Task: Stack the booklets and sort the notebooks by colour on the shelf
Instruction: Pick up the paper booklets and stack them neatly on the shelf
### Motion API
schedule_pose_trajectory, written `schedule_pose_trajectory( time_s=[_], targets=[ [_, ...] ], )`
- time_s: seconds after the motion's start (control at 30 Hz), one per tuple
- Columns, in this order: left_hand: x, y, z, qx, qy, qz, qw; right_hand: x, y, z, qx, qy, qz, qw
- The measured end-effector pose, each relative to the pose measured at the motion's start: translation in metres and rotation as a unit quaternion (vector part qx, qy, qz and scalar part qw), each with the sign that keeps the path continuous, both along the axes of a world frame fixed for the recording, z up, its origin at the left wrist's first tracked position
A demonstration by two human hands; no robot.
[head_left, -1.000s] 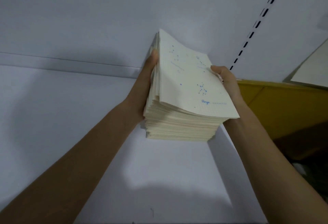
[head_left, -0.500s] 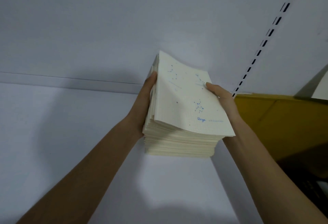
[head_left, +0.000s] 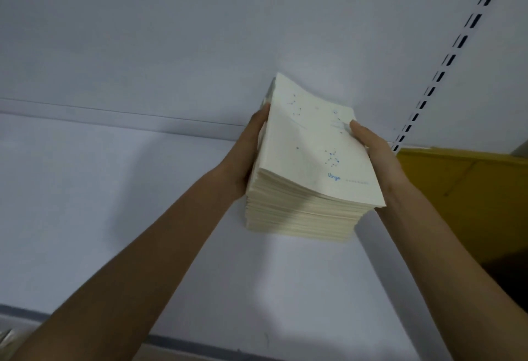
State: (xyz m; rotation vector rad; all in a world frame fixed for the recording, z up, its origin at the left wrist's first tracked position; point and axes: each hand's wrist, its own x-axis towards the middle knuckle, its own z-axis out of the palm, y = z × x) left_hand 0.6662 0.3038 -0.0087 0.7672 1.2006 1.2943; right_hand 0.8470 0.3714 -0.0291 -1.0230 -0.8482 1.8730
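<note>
A thick stack of cream booklets (head_left: pixel 308 160), the top cover printed with blue constellation dots and the word "Virgo", rests on the white shelf (head_left: pixel 114 203) close to its back wall. My left hand (head_left: pixel 245 155) lies flat against the stack's left side, thumb at the top edge. On the right side my right hand (head_left: pixel 374 152) presses in, its thumb resting on the top cover. The top booklets bow upward at the far end. Both sets of fingers are hidden behind the stack.
A yellow stack or box (head_left: pixel 468 197) sits on the shelf just right of my right hand. A slotted upright rail (head_left: pixel 445 66) runs diagonally up the back wall. The shelf's front edge (head_left: pixel 200 346) shows as a grey strip at the bottom.
The stack and both hands sit lower in view than a second ago, and the stack has come down onto the shelf. The shelf's front edge has come into view.
</note>
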Motion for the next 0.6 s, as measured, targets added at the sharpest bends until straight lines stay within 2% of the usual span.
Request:
schedule_pose_trajectory(
  time_s=[0.07, 0.13, 0.23, 0.3, 0.4, 0.6],
  targets=[
    [-0.006, 0.005, 0.004, 0.002, -0.01, 0.026, 1.0, 0.008, 0.001, 0.002, -0.02, -0.015, -0.008, 1.0],
    [-0.011, 0.01, 0.009, -0.013, 0.021, 0.06, 0.998, 0.008, 0.004, 0.009, 0.004, -0.03, -0.001, 1.0],
    [-0.007, 0.01, 0.015, -0.007, 0.05, 0.018, 0.999, -0.002, 0.004, 0.018, 0.057, -0.096, 0.004, 0.994],
    [-0.003, 0.008, 0.014, -0.016, 0.041, 0.023, 0.999, -0.003, 0.005, 0.018, 0.077, -0.138, 0.009, 0.987],
    [-0.007, 0.008, 0.008, -0.016, 0.005, 0.058, 0.998, -0.004, 0.007, 0.014, 0.085, -0.124, 0.02, 0.988],
    [-0.011, 0.013, -0.002, 0.001, 0.02, 0.107, 0.994, -0.014, 0.005, 0.011, 0.122, -0.096, 0.021, 0.988]
  ],
)
